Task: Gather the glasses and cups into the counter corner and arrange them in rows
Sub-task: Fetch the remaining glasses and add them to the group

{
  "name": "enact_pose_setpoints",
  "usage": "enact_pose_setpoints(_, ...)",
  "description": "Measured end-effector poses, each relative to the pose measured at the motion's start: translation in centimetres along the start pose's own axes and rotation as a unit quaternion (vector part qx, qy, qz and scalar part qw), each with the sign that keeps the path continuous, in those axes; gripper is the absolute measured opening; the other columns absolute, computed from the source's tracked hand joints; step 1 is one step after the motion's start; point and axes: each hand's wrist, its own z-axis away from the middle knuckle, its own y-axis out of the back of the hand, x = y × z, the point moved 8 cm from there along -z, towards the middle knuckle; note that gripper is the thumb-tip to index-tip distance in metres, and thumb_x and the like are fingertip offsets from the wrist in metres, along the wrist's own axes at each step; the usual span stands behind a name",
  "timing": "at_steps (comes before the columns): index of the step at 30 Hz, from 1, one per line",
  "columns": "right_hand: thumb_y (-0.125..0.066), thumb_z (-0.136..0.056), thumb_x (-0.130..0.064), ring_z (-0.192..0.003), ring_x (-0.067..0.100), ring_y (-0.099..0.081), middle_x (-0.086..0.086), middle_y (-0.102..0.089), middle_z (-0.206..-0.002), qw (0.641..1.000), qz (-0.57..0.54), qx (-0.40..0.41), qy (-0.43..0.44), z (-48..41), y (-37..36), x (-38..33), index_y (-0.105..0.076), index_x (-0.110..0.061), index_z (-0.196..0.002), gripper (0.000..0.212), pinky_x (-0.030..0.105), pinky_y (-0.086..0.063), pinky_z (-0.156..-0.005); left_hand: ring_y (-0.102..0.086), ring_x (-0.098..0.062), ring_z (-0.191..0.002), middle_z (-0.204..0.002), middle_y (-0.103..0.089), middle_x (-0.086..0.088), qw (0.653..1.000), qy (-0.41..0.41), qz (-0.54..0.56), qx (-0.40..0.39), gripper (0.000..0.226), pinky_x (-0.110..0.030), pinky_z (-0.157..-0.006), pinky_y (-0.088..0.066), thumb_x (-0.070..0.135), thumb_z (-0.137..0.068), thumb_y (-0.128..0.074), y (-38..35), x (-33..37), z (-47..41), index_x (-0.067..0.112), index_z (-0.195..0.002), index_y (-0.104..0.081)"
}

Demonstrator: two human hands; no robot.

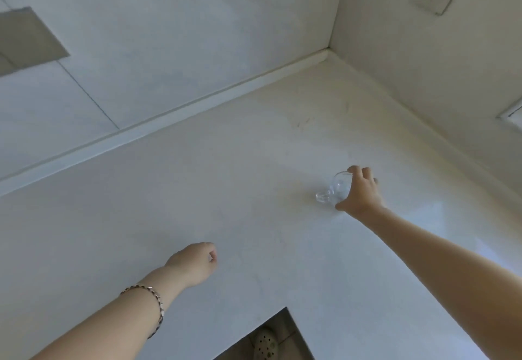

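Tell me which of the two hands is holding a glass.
The right hand: its fingers curl round a small clear glass. The left hand, with the bracelet on its wrist, is loosely curled and holds nothing.

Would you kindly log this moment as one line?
right hand: grips glass cup | left hand: loosely curled, holding nothing | glass cup: short of counter corner
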Motion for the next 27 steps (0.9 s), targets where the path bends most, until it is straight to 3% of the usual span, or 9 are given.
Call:
enact_pose_setpoints(6, -0.081, -0.063, -0.015, -0.120, 0.027, -0.044, 0.004, -0.037, -0.134, 0.984, 0.023, -0.096, 0.148, 8.2, -7.2, -13.5, -0.034, -0.018, -0.136, 0.086, 0.033, -0.044, -0.095, -0.051, -0.018, -0.091, -0.096, -0.052, 0.006, 0.995, 0.074, 0.061, 0.030, 0.030, -0.028, -0.082, -0.041, 0.021, -0.092, -0.041, -0.9, -9.2, 5.9, 0.031, -0.064, -0.037)
enact_pose_setpoints(14, -0.078, -0.064, -0.019, -0.123, 0.021, -0.043, -0.002, -0.036, -0.135, 0.926, 0.063, -0.191, 0.319, 25.6, -18.7, -29.5, -0.032, -0.023, -0.137, 0.086, 0.030, -0.046, -0.093, -0.049, -0.018, -0.091, -0.097, -0.050, 0.004, 0.972, 0.163, 0.147, 0.082, 0.025, -0.028, -0.080, -0.038, 0.020, -0.094, -0.040, -4.5, -26.6, 18.6, 0.028, -0.070, -0.042)
enact_pose_setpoints(20, -0.078, -0.064, -0.021, -0.124, 0.020, -0.044, -0.003, -0.034, -0.137, 0.899, 0.085, -0.216, 0.371, 39.1, -26.7, -38.3, -0.030, -0.024, -0.140, 0.089, 0.031, -0.048, -0.095, -0.053, -0.019, -0.101, -0.115, -0.057, -0.001, 0.962, 0.195, 0.163, 0.098, 0.008, -0.032, -0.094, -0.044, 0.023, -0.096, -0.040, -8.1, -40.4, 28.6, 0.022, -0.092, -0.047)
enact_pose_setpoints(27, -0.078, -0.067, -0.019, -0.123, 0.020, -0.047, -0.001, -0.034, -0.138, 0.891, 0.120, -0.215, 0.382, 49.1, -33.8, -46.0, -0.029, -0.023, -0.141, 0.089, 0.028, -0.048, -0.091, -0.051, -0.018, -0.093, -0.101, -0.054, 0.000, 0.945, 0.227, 0.190, 0.138, 0.012, -0.028, -0.082, -0.040, 0.021, -0.094, -0.040, -9.3, -53.3, 37.2, 0.021, -0.084, -0.047)
